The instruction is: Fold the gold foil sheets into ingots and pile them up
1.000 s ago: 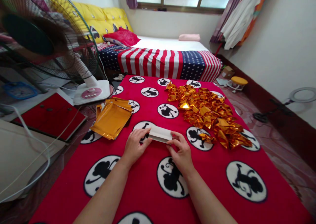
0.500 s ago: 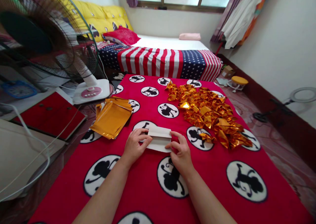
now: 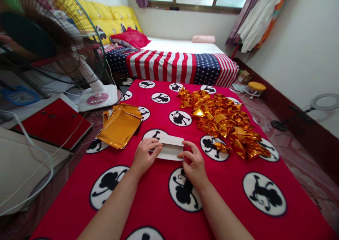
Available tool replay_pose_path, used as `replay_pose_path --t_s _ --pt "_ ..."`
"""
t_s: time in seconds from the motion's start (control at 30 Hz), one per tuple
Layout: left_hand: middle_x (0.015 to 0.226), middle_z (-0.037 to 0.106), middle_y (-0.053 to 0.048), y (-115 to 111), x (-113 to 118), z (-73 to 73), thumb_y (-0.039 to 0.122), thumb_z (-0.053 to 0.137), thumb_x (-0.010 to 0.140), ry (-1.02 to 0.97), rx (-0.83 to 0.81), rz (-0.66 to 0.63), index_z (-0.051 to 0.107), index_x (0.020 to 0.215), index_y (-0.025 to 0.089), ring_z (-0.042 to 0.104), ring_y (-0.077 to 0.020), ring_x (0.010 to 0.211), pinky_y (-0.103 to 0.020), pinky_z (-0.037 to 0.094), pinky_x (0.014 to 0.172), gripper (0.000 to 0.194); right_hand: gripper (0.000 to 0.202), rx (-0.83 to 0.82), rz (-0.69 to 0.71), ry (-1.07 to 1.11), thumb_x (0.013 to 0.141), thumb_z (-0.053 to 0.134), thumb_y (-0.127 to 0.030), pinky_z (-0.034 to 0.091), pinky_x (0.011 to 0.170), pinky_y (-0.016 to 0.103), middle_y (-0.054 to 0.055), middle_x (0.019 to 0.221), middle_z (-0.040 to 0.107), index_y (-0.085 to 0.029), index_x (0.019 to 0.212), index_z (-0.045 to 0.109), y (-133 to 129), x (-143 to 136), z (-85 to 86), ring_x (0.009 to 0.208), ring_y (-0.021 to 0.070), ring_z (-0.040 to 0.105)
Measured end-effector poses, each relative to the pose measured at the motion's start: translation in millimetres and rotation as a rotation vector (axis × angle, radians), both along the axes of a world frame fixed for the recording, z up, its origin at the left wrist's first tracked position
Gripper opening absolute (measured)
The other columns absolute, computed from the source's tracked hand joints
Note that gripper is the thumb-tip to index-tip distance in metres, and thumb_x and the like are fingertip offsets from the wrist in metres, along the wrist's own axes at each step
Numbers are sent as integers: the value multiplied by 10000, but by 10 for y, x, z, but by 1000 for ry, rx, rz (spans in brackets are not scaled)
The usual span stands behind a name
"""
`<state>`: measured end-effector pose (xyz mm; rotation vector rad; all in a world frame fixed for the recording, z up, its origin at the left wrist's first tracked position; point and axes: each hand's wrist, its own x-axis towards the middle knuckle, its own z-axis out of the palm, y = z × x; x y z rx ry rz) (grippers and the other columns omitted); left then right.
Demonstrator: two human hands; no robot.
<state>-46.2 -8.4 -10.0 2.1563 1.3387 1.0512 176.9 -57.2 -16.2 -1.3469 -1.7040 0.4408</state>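
Note:
A small sheet of paper [image 3: 170, 151], white side up, is between my hands with its far and near edges folded inward. My left hand [image 3: 145, 155] grips its left end, thumb over the top. At the right end my right hand [image 3: 194, 161] holds it between thumb and fingers. To the left lies a stack of gold foil sheets [image 3: 120, 126]. On the right is a heap of folded gold foil pieces [image 3: 219, 114], with one loose foil piece [image 3: 222, 147] nearer to my right hand.
A red cloth [image 3: 222, 204] with round monkey prints covers the table. A standing fan [image 3: 97, 95] is at the left, beside a red panel [image 3: 53, 120]. Beyond the table stands a bed [image 3: 169, 63]; a yellow stool [image 3: 256, 86] and ring-light stand [image 3: 304, 109] are at the right.
The near flap of the paper has tilted slightly, and more of the inner surface shows. Both hands stay nearly in place, still holding the ends.

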Motion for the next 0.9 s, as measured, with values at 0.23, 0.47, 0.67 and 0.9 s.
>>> replay_pose_path --t_s 0.23,0.47,0.67,0.9 --pt "1042 705 -72 2 -2 -6 399 540 916 8 2 -10 736 922 223 610 -225 1038 -389 456 923 264 351 -7 12 7 665 501 8 474 951 427 67 1256 553 -240 794 713 -1 2 -17 1102 236 569" --pt "1059 693 -80 3 -14 -23 389 539 919 -12 -10 -25 740 968 221 602 -222 1047 -384 454 923 267 348 -14 12 13 678 501 6 476 953 436 65 1276 544 -242 772 727 4 3 -19 1104 239 568" --pt "1026 695 -71 -9 -7 2 384 528 921 -21 -16 -46 755 909 234 605 -221 1033 -376 459 910 272 342 -19 3 18 683 506 3 478 955 438 64 1273 548 -242 772 728 -5 -3 -2 1105 242 569" --pt "1021 706 -73 -10 0 24 384 539 910 -51 -18 -30 753 895 230 619 -228 1028 -379 466 902 265 368 -12 4 8 665 494 11 477 955 438 59 1276 546 -245 799 721 -4 3 -10 1103 239 571"
